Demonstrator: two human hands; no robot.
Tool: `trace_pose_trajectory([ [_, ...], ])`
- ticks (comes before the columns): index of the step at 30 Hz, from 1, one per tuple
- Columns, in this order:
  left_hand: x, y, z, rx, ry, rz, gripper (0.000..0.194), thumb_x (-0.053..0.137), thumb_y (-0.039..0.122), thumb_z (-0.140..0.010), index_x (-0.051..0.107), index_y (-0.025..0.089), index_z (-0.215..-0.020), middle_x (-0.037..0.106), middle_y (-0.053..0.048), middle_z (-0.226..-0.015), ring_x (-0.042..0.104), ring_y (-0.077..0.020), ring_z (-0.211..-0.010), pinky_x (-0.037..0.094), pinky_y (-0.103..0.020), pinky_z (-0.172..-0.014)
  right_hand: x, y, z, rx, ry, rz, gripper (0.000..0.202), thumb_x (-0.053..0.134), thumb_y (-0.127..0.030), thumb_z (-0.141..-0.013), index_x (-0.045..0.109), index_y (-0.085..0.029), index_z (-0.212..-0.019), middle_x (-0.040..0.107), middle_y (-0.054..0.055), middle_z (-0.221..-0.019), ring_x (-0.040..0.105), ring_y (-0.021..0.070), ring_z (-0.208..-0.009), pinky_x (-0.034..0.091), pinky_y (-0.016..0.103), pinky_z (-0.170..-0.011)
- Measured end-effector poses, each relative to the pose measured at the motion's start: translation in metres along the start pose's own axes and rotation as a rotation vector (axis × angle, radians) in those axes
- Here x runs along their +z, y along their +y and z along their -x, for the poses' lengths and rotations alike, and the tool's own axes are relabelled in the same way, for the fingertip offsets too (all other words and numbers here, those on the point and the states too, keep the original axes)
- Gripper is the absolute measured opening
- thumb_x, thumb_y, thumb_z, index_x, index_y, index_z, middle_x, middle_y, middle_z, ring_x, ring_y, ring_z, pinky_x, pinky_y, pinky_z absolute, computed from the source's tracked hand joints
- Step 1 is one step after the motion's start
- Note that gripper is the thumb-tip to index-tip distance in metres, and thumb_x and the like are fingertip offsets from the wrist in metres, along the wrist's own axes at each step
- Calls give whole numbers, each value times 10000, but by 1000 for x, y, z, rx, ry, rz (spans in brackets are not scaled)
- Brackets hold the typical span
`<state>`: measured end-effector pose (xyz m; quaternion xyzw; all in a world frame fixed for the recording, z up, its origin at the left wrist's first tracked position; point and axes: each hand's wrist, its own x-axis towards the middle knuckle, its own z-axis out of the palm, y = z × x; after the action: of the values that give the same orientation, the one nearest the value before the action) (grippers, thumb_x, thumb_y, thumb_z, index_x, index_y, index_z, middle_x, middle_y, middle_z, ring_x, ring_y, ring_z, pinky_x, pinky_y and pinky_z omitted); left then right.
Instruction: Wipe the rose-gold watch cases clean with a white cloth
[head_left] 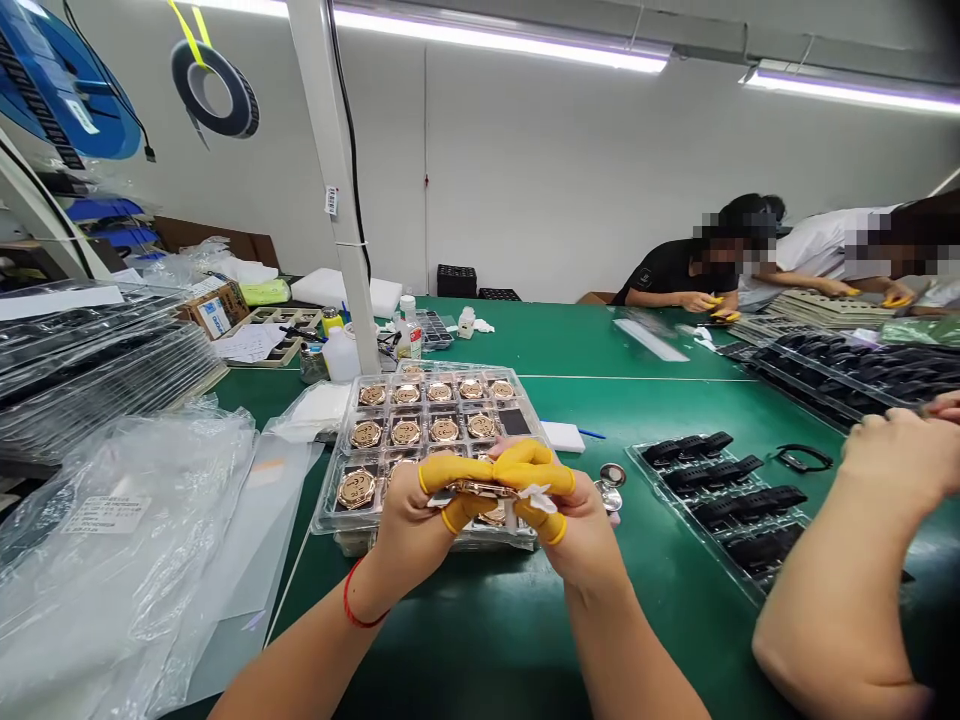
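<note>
Yellow finger cots cover fingertips of both my hands. My left hand [420,505] pinches one end of a gold-rimmed watch case [480,489], which is seen edge-on. My right hand [574,510] is closed at the other end of the case, with a crumpled white wipe [537,498] between its fingers. Just behind and below my hands is a clear plastic tray [324,515] holding rows of gold round watch cases [406,432], backs up. My hands hide part of its front rows. One tray pocket at the right shows a dark square.
Plastic bags [112,540] cover the left side of the green table [637,400]. Bottles [410,335] stand near a white post [330,170]. Black straps fill a tray [645,460] at right, near another person's arm [847,560]. Two co-workers are farther back.
</note>
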<state>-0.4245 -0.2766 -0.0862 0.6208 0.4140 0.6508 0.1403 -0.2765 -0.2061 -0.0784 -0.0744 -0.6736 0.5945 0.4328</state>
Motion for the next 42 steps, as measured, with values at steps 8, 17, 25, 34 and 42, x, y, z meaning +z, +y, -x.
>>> trace_pose_trajectory([
  [8, -10, 7, -2, 318, 47, -534, 175, 656, 154, -851, 677, 204, -1017, 696, -64, -936, 588, -185, -880, 503, -311, -766, 1, 5, 5, -327, 70, 433, 357, 603, -153, -872, 689, -403, -1111, 622, 24, -935, 546, 200, -958, 427, 446, -971],
  [17, -35, -6, -17, 584, -244, -513, 130, 539, 196, -941, 666, 218, -955, 736, -23, -911, 570, -198, -887, 441, -396, -831, 10, -2, 4, 21, -61, 145, 132, 787, -281, -741, 727, -327, -849, 620, 6, -914, 559, 186, -920, 457, 345, -850],
  [25, -27, -14, -21, 569, -246, -214, 210, 504, 309, -966, 683, 209, -919, 731, -43, -823, 594, -173, -824, 476, -385, -842, 0, -8, 6, 97, -120, 132, 125, 802, -241, -718, 706, -287, -784, 584, -2, -793, 534, 169, -799, 459, 315, -742],
  [34, -4, -8, -4, 404, -77, -146, 200, 526, 342, -944, 623, 179, -1006, 664, -69, -860, 619, -173, -826, 516, -308, -742, 13, 9, 10, -114, 123, 116, 143, 712, -337, -812, 730, -348, -954, 606, 32, -962, 603, 183, -872, 525, 348, -801],
  [42, -2, 0, -2, 310, -39, -381, 138, 554, 215, -925, 622, 187, -1042, 677, -62, -866, 605, -172, -795, 499, -298, -722, 6, 8, 5, 127, 245, -46, 201, 658, -430, -831, 701, -234, -817, 626, 24, -756, 596, 163, -676, 529, 308, -655],
])
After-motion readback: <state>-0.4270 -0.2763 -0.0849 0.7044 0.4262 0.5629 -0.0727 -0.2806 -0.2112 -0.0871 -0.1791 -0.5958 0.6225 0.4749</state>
